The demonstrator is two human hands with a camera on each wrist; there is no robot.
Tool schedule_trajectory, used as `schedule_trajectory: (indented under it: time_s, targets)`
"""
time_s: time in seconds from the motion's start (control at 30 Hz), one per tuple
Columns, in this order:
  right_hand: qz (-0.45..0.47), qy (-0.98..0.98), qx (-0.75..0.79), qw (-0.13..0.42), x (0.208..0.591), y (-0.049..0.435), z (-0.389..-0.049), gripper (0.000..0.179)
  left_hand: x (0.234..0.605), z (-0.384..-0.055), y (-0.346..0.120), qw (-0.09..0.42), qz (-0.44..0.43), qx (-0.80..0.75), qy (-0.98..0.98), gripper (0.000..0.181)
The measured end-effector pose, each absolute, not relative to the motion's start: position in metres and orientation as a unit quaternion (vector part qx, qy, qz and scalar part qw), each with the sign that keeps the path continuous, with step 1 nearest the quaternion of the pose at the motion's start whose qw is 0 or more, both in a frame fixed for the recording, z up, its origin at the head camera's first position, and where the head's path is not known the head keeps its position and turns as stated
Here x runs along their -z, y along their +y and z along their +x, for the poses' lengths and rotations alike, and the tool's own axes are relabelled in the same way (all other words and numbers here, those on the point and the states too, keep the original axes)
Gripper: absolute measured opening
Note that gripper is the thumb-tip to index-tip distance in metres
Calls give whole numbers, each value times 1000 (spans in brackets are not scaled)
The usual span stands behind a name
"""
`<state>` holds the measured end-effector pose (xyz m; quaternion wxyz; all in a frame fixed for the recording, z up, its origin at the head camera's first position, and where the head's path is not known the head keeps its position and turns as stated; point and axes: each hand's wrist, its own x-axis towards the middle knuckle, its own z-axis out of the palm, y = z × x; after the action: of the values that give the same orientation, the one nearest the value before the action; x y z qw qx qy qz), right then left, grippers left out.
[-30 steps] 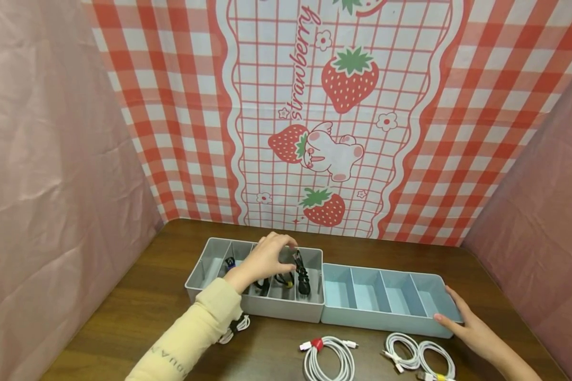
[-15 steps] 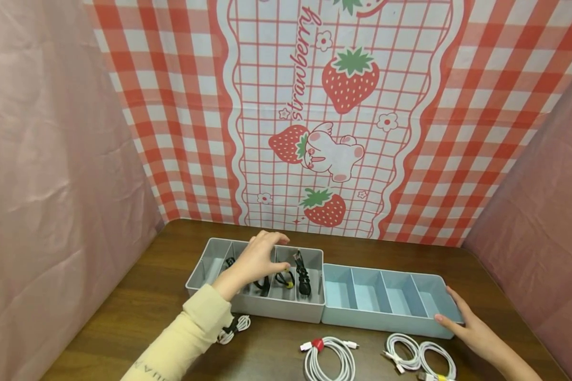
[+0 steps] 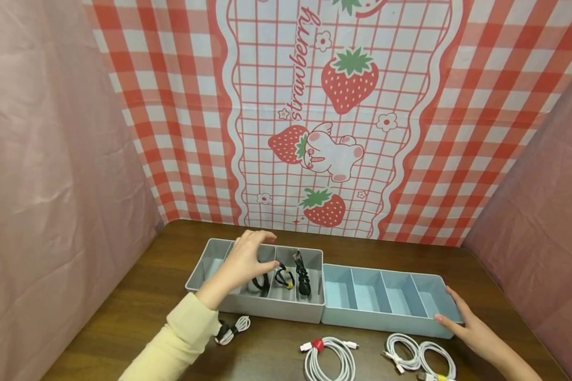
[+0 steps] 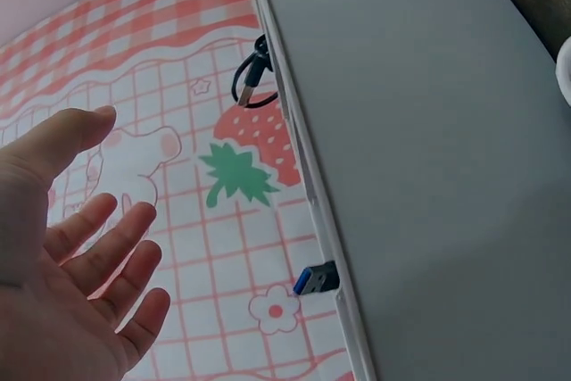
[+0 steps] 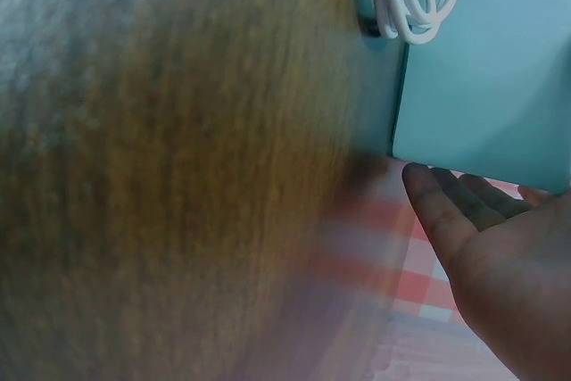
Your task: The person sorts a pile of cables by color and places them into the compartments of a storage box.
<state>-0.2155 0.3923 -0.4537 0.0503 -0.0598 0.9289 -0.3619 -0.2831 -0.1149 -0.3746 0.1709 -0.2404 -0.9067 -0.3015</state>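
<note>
My left hand [image 3: 240, 259] hovers over the grey divided box [image 3: 267, 307], fingers and thumb spread with nothing between them. Black cables lie in the box: a loop [image 3: 265, 284], one with a yellow tie [image 3: 289, 285] and a long bundle [image 3: 303, 283] in the right compartment. In the left wrist view a blue-tipped USB plug [image 4: 314, 279] and a black cable end [image 4: 254, 73] stick out past the box's rim. My right hand [image 3: 474, 330] holds the right end of the light blue divided box [image 3: 381, 319], thumb over its front rim, fingers along its end wall.
On the brown table [image 3: 128, 301], in front of the boxes, lie a white cable coil with a red tie [image 3: 340, 360], a double white coil [image 3: 405, 352] and a white cable with a black tie [image 3: 233, 330]. A strawberry-print cloth [image 3: 286, 174] hangs behind.
My left hand has drawn back to the left over the grey box, baring the cable with the yellow tie and the bundle on the right. My right hand has stayed on the blue box.
</note>
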Motion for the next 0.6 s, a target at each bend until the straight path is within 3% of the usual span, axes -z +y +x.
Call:
schedule_trajectory:
  time_s: [0.33, 0.6]
  targets:
    - [-62, 928, 364, 51, 453, 392, -215, 86, 373, -271, -129, 194, -221, 322, -900, 53]
    - [-57, 927, 366, 56, 453, 392, -215, 87, 375, -266, -141, 243, -211, 331, -887, 55]
